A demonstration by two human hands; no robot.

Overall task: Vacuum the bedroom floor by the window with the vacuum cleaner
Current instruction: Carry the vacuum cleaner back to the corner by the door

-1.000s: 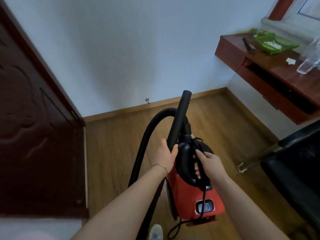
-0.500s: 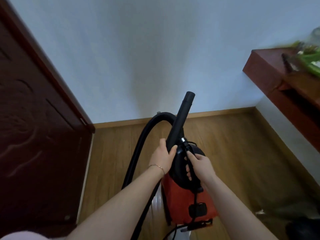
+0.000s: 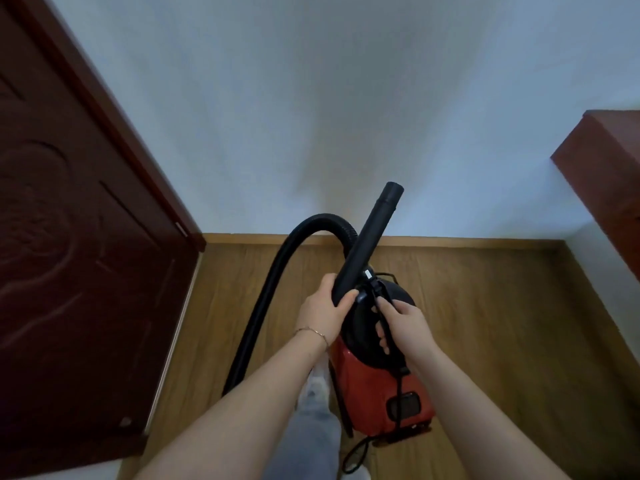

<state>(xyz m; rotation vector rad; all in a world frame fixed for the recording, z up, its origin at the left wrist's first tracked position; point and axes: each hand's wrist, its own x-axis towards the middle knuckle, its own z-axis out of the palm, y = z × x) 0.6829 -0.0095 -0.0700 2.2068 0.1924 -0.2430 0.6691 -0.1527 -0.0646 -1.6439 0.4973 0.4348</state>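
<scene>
1. The red vacuum cleaner (image 3: 384, 389) is held low, straight ahead, over the floor (image 3: 491, 306).
2. Its wand (image 3: 370, 244) is gripped at the base by the left hand (image 3: 320, 315); the long axis is tilted up and away.
3. Its handle and cord are clasped by the right hand (image 3: 405, 322), the hand nearer the body.

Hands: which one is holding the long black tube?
The left hand, the one with the bracelet, grips the tube. The right hand holds the vacuum by its black top instead.

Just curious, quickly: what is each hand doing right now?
Left hand: closed, gripping the black tube.
Right hand: closed, gripping the vacuum cleaner by its black top.
</scene>
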